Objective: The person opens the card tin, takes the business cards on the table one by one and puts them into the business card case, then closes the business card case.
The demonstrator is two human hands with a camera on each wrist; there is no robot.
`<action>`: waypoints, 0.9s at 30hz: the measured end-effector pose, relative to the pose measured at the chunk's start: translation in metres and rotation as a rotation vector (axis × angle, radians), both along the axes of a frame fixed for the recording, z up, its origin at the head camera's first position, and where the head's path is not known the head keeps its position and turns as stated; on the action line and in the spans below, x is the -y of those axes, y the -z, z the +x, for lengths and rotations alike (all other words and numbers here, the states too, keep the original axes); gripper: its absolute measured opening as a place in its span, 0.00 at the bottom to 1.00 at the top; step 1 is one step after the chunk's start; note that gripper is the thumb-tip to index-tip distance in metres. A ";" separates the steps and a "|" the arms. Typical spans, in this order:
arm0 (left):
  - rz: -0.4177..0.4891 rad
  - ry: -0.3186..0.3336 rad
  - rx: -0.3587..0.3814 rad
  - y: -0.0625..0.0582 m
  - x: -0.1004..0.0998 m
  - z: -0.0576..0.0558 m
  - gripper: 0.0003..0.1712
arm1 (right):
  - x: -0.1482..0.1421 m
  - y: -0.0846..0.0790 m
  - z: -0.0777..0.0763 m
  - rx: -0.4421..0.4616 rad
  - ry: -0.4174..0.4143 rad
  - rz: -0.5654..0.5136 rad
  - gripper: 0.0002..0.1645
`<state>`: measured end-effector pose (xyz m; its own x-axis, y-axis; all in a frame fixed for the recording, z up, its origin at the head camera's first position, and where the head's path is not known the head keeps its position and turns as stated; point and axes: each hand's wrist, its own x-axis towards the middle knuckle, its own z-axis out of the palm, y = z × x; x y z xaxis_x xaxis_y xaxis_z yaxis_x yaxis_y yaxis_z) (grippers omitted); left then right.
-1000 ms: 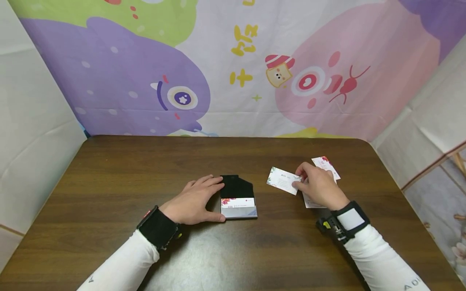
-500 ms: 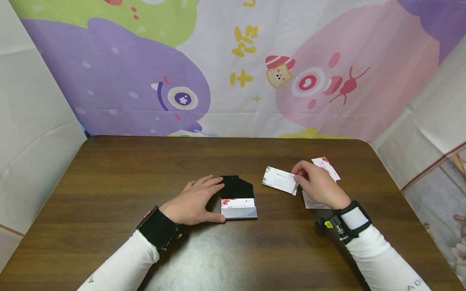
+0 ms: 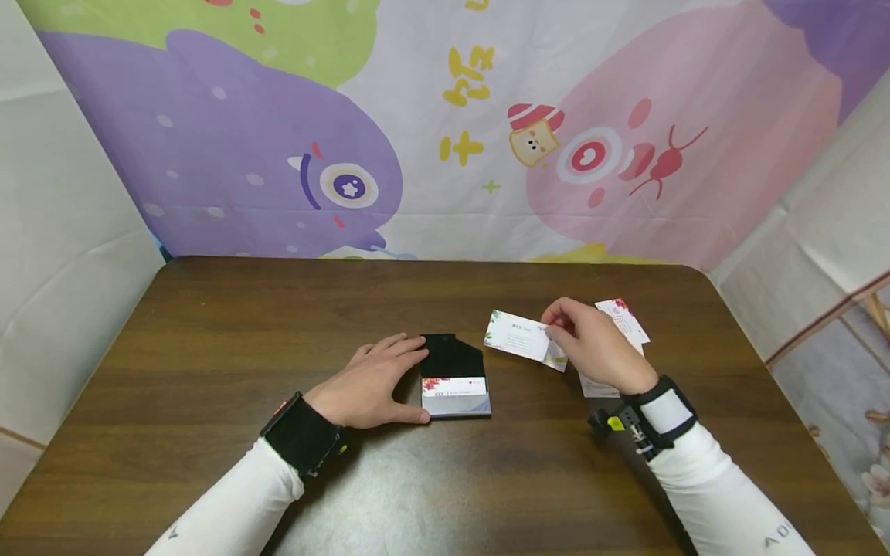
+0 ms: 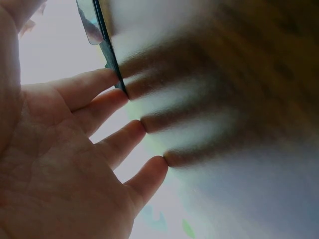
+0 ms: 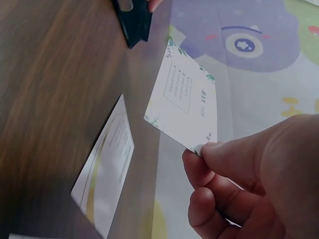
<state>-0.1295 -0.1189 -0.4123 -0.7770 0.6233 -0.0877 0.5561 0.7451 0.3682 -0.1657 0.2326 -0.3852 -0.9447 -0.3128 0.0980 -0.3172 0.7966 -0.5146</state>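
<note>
A business card case, its black flap laid back, lies in the middle of the table with a flower-printed card showing in its silvery pocket. My left hand rests along the case's left side, fingers spread and fairly straight, thumb at the lower corner. In the left wrist view, the fingertips touch the table and the edge of the case. My right hand pinches a white business card with green leaf corners between thumb and index finger, raised above the table. Below it lies another card with a gold stripe.
Partly under my right hand, more white cards lie on the table, one with red flowers and one nearer the front. A cartoon-printed cloth hangs behind the table's far edge.
My right hand has moved left and slightly away with the leaf-printed card, uncovering part of the gold-striped card beneath. My left hand and the card case have stayed put.
</note>
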 end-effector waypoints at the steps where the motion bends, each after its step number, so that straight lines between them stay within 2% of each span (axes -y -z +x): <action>1: 0.000 -0.001 0.001 0.000 0.000 0.000 0.55 | 0.002 -0.001 0.000 0.000 -0.005 -0.007 0.05; 10: -0.015 -0.002 0.006 0.000 0.001 -0.001 0.56 | 0.024 -0.005 -0.002 0.015 -0.041 -0.031 0.05; 17: -0.012 0.004 0.008 0.000 0.001 -0.001 0.56 | 0.039 -0.003 -0.005 0.035 -0.083 -0.056 0.05; 27: -0.019 -0.002 0.008 0.001 0.001 -0.002 0.57 | 0.059 0.001 -0.007 0.042 -0.120 -0.033 0.05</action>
<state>-0.1312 -0.1199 -0.4129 -0.7775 0.6200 -0.1054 0.5519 0.7529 0.3585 -0.1727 0.1739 -0.3865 -0.9040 -0.4215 0.0713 -0.3871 0.7365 -0.5547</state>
